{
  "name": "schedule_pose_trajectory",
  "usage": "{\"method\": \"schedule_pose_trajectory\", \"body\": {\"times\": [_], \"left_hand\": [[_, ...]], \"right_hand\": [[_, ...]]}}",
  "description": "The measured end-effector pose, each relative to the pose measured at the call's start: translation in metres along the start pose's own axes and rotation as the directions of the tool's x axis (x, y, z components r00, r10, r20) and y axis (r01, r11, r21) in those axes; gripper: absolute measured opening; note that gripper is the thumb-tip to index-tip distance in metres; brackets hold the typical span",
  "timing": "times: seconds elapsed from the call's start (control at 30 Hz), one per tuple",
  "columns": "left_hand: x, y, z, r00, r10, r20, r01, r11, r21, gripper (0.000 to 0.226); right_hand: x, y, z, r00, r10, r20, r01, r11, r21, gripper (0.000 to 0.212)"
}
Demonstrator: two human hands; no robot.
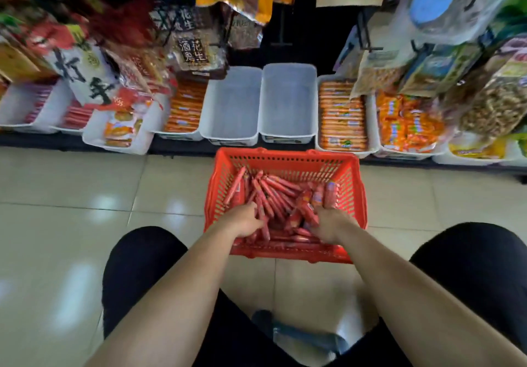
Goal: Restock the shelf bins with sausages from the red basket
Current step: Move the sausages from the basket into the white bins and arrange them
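Black-clad knees and two bare forearms fill the foreground as a crouching person reaches into the red basket [285, 158], a perforated plastic crate standing on the glossy tiled floor [71, 190] just in front of the shelf; both hands are down among the sausages [273, 192], slim glossy red-wrapped sticks heaped loosely inside the basket; the left hand [242, 221] is curled over a bunch at the basket's near-left side, fingers closed into the pile, and the right hand [328, 222] is curled likewise at the near-right, gripping a few sticks whose ends stand up beyond its knuckles; how many each hand holds cannot be told; most sausages lie with their long axes running away from the person, towards the shelf, some slanted across one another; directly beyond the basket's far rim stand two empty white bins [288, 135], smooth rectangular plastic tubs set side by side, their long sides also running away from the basket, so a handful would likely go in without being turned; the left hand sits nearer the left-hand tub and the right hand nearer the other; on either side of the basket's line, neighbouring bins hold flat stacks of orange-wrapped packs [342, 118]; crinkled hanging snack bags [194, 47] overhang the shelf above.
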State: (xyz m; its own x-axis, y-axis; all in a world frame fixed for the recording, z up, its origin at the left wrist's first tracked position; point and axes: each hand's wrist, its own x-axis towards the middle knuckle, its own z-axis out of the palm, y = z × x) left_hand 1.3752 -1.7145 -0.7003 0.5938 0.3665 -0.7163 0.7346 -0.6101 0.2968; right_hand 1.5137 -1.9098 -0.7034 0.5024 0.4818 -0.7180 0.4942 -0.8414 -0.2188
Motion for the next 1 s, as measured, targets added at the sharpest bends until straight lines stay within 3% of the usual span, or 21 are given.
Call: {"method": "schedule_pose_trajectory", "body": {"times": [0.13,0.27,0.37,0.5,0.6,0.7,0.9,1.0], "left_hand": [[0.012,0.005,-0.013,0.991,0.047,-0.124,-0.055,0.996,-0.063,0.028],[0.024,0.016,-0.005,0.994,0.034,-0.106,-0.034,0.999,0.001,0.048],[0.049,0.007,0.021,0.986,-0.053,-0.156,0.048,0.998,-0.04,0.056],[0.083,-0.019,0.067,0.955,-0.174,-0.24,0.178,0.984,-0.007,0.064],[0.106,-0.04,0.082,0.906,-0.241,-0.347,0.237,0.97,-0.054,0.071],[0.126,-0.048,0.078,0.874,-0.318,-0.367,0.281,0.948,-0.153,0.085],[0.14,-0.055,0.089,0.802,-0.237,-0.549,0.229,0.97,-0.083,0.086],[0.139,-0.054,0.089,0.809,-0.267,-0.523,0.227,0.964,-0.141,0.085]], "right_hand": [[0.0,-0.007,0.006,0.998,-0.007,-0.06,0.012,0.996,0.09,0.073],[0.021,0.008,0.013,0.999,0.018,-0.042,-0.011,0.989,0.15,0.071],[0.063,0.024,0.028,0.998,0.054,-0.03,-0.049,0.986,0.161,0.071],[0.122,0.047,0.065,0.997,0.074,-0.02,-0.07,0.986,0.149,0.093],[0.142,0.048,0.09,0.994,0.101,-0.045,-0.093,0.982,0.162,0.09],[0.147,0.044,0.113,0.99,0.112,-0.083,-0.101,0.988,0.119,0.085],[0.153,0.047,0.123,0.991,0.082,-0.107,-0.079,0.996,0.028,0.081],[0.149,0.045,0.119,0.99,0.048,-0.129,-0.036,0.995,0.089,0.079]]}}
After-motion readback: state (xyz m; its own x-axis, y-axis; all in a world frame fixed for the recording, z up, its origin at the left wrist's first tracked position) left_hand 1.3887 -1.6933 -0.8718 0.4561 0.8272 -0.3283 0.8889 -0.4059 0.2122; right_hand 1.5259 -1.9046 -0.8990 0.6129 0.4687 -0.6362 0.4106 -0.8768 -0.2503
